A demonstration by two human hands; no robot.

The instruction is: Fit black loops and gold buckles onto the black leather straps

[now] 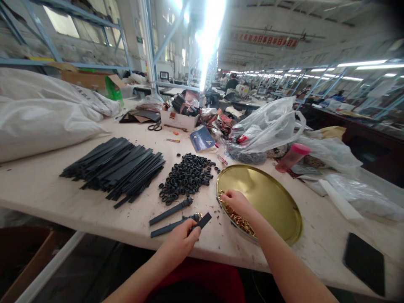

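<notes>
My left hand is closed around a short black strap near the table's front edge. Just beyond it lie two more black straps, with a bit of gold metal by the nearer one's end. My right hand reaches into a round gold tray, its fingers bent down at small gold metal pieces along the left rim. Whether a piece is between those fingers is hidden. A heap of small black loops sits left of the tray, and a stack of flat black strips farther left.
White sacks lie at the left. Behind the loops are a blue booklet, scissors and a white box. Plastic bags and a pink-lidded container stand beyond the tray. A black phone-like slab rests at the right.
</notes>
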